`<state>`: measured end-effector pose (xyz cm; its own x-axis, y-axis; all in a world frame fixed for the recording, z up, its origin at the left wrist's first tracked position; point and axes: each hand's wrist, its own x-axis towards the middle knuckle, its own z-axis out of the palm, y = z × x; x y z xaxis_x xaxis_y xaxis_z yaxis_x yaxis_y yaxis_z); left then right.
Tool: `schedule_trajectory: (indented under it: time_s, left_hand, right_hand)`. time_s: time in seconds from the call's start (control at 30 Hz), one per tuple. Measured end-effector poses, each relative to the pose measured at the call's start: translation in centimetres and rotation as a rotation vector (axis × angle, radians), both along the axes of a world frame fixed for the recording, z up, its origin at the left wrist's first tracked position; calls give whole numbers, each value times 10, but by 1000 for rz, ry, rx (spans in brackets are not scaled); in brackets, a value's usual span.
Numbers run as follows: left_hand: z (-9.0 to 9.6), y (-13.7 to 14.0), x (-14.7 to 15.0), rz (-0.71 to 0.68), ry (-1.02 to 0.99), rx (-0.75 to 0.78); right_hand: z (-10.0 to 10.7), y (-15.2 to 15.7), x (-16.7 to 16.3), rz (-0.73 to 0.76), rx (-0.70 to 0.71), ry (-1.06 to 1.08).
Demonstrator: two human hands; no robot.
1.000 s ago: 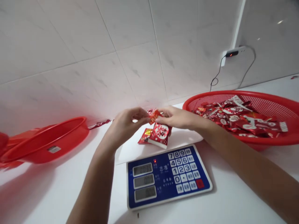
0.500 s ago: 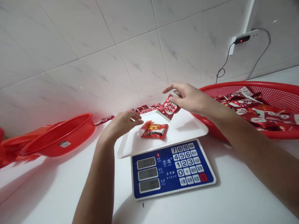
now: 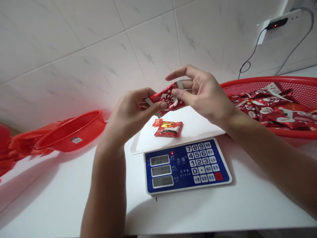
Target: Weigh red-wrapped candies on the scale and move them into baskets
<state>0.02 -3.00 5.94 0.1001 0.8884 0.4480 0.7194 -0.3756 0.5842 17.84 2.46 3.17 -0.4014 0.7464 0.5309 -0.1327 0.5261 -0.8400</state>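
The left hand (image 3: 131, 114) and the right hand (image 3: 208, 97) both pinch one small, shiny red packet with white marks (image 3: 169, 99), one at each end. The packet is right between them, up above the flat white tray (image 3: 200, 122) of the blue-and-white scale (image 3: 182, 172). A shiny red-and-gold packet (image 3: 170, 129) lies on the tray, below the hands.
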Motion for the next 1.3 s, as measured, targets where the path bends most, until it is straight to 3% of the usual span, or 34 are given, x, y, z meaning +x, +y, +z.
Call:
schedule_trajectory:
  time_s: [0.23, 0.43, 0.57, 0.7, 0.8, 0.93, 1.3]
  left_hand:
    - [0, 5, 0, 45, 88, 33]
    - [-26, 36, -3, 124, 195, -143]
    - [-34, 45, -7, 129, 253, -203]
    - [-21, 33, -9, 207, 95, 17]
    - [-11, 20, -6, 165, -54, 169]
    - [-7, 11, 2, 146, -100, 295]
    - [-8, 12, 2, 110, -76, 333]
  right_hand:
    - [1, 7, 2, 22, -70, -48]
    - [-3, 23, 12, -246, 88, -90]
    - [-5, 29, 18, -240, 150, -150]
    - [-3, 28, 24, -258, 170, -174]
    - [1, 25, 27, -296, 172, -169]
    - [4, 20, 28, -305, 168, -179]
    - [3, 19, 25, -269, 170, -215]
